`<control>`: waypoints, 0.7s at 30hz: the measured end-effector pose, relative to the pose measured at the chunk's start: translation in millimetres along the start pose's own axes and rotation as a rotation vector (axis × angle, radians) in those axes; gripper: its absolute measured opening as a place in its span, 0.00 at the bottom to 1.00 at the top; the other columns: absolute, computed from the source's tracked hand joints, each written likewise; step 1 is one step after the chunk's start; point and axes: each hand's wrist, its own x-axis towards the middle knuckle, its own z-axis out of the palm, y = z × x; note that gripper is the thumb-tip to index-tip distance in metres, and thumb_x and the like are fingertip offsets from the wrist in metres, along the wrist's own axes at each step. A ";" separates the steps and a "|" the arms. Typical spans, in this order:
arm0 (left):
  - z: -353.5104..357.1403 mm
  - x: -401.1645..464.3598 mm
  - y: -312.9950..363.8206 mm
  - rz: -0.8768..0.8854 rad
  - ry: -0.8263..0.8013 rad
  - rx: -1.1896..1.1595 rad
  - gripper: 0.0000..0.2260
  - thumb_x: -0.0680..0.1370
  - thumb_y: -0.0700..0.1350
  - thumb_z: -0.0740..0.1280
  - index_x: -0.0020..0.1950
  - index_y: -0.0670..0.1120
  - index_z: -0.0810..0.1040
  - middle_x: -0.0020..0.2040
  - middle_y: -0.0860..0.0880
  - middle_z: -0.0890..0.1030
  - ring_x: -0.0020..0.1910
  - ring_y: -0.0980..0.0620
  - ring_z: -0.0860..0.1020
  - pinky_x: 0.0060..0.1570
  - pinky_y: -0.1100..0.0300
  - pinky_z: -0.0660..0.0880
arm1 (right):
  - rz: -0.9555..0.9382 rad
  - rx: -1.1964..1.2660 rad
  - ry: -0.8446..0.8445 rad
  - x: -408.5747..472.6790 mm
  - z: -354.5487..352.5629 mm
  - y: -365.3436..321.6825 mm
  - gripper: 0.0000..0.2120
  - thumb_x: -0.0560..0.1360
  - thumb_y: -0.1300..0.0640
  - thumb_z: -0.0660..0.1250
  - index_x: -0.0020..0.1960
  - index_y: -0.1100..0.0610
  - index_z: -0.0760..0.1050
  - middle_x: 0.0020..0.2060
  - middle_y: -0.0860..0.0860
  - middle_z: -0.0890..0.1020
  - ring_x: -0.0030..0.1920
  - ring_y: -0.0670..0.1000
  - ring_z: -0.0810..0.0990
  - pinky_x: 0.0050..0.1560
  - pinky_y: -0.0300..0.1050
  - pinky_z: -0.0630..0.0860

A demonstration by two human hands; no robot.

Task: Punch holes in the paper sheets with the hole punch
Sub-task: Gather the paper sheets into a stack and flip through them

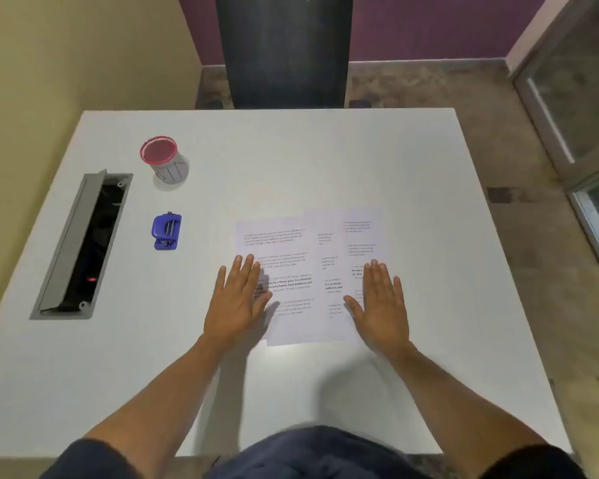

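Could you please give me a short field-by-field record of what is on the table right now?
paper sheets: overlapping, flat at table centre
left hand: open, flat on the sheets' left edge
right hand: open, flat on the sheets' right edge
hole punch: blue, left of the sheets, untouched
cup: red-rimmed, beyond the punch
cable box: lid open, far left
table: white

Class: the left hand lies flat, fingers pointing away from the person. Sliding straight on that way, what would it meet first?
Only more of the paper sheets under the left hand; beyond them the table looks free. The hole punch sits off to its left.
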 end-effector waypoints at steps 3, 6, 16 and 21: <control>13.6 -15.3 4.0 -0.020 -0.056 0.017 0.31 0.81 0.60 0.48 0.77 0.43 0.63 0.78 0.44 0.59 0.78 0.42 0.54 0.75 0.42 0.51 | -0.018 0.000 -0.028 -12.5 7.6 -4.8 0.37 0.79 0.37 0.47 0.78 0.62 0.52 0.77 0.55 0.55 0.78 0.54 0.54 0.76 0.56 0.48; 31.1 -34.2 11.2 -0.120 -0.104 -0.033 0.31 0.80 0.61 0.48 0.77 0.44 0.62 0.79 0.45 0.57 0.79 0.43 0.52 0.75 0.42 0.51 | -0.032 0.011 -0.035 -30.4 18.9 -9.6 0.34 0.79 0.40 0.54 0.74 0.65 0.63 0.74 0.59 0.65 0.75 0.57 0.64 0.75 0.57 0.57; 40.7 -34.0 30.9 -0.619 -0.146 -0.224 0.27 0.75 0.56 0.67 0.69 0.46 0.66 0.65 0.38 0.69 0.62 0.37 0.70 0.58 0.42 0.72 | 0.048 -0.035 -0.144 -41.6 21.6 -23.6 0.30 0.72 0.42 0.70 0.64 0.63 0.72 0.55 0.57 0.79 0.52 0.59 0.77 0.52 0.52 0.75; 39.2 -16.9 28.1 -0.797 -0.082 -0.424 0.35 0.66 0.49 0.78 0.67 0.45 0.65 0.61 0.40 0.69 0.61 0.35 0.67 0.54 0.41 0.73 | 0.070 -0.005 -0.113 -35.9 15.9 -35.3 0.34 0.57 0.50 0.84 0.56 0.66 0.78 0.41 0.59 0.81 0.38 0.60 0.78 0.35 0.49 0.77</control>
